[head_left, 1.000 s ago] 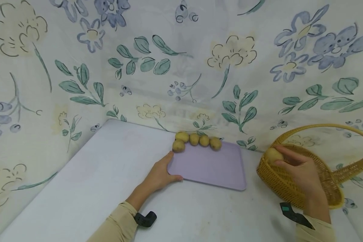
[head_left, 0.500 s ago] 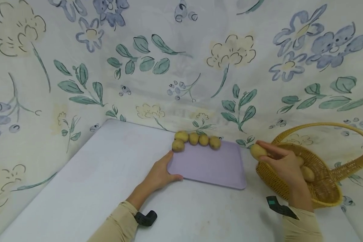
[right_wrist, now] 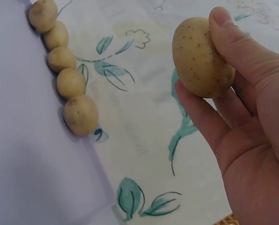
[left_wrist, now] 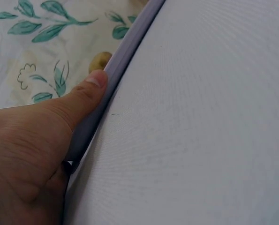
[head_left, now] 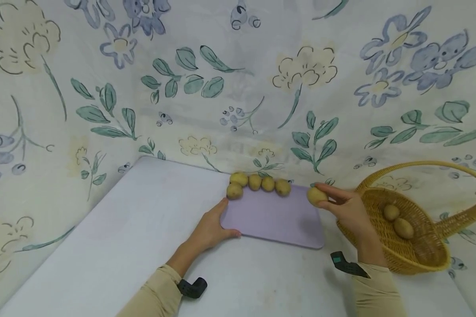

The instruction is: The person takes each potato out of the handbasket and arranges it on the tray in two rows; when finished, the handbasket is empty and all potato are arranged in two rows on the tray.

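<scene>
My right hand [head_left: 350, 212] pinches a potato [head_left: 316, 196] between thumb and fingers, above the right end of a lilac tray [head_left: 269, 220]. The right wrist view shows this potato [right_wrist: 198, 56] close up, speckled with small brown spots. Several potatoes [head_left: 254, 182] lie in a row along the tray's back edge, with one [head_left: 234, 191] in front of the row at the left corner. My left hand [head_left: 208, 226] holds the tray's left end, thumb at the near corner and fingers along the side. In the left wrist view, the thumb [left_wrist: 87, 91] presses against the tray's rim.
A yellow wicker basket [head_left: 365, 220] with a tall arched handle stands tilted at the right, two potatoes [head_left: 403, 228] inside. White table [head_left: 143, 211] surrounds the tray. Floral cloth [head_left: 238, 101] hangs behind and at the sides.
My right hand has lifted the potato out of the basket and carried it left to the tray's right end. The left hand and the tray have stayed in place.
</scene>
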A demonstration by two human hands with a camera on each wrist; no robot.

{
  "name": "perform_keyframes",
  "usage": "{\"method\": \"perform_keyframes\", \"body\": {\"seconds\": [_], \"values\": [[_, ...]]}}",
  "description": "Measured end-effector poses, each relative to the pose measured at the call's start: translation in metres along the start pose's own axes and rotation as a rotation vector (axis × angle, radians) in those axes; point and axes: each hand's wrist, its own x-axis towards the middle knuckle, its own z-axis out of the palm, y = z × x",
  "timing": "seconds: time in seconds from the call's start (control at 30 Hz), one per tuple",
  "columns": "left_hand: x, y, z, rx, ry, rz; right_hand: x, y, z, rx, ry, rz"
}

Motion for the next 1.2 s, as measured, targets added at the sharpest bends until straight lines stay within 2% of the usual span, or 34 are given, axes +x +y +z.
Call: {"method": "perform_keyframes", "body": {"seconds": [0.17,0.37,0.5,0.7,0.93,1.2], "values": [[-0.001,0.0,0.0,0.009,-0.001,0.004,0.011,0.005,0.012,-0.038,0.02,0.056],[0.005,-0.001,-0.003,0.039,0.007,0.021,0.03,0.01,0.027,-0.018,0.031,-0.013],[0.006,0.0,-0.005,0.033,0.006,0.018,0.038,0.011,0.037,0.037,0.015,-0.023],[0.002,-0.003,-0.003,0.011,-0.011,-0.01,0.045,0.015,0.054,-0.002,0.01,0.01],[-0.002,-0.002,-0.001,0.005,-0.001,-0.001,0.052,0.02,0.07,-0.069,0.024,0.009],[-0.001,-0.001,-0.001,0.005,-0.004,0.011,0.063,0.022,0.092,-0.043,0.032,0.031]]}}
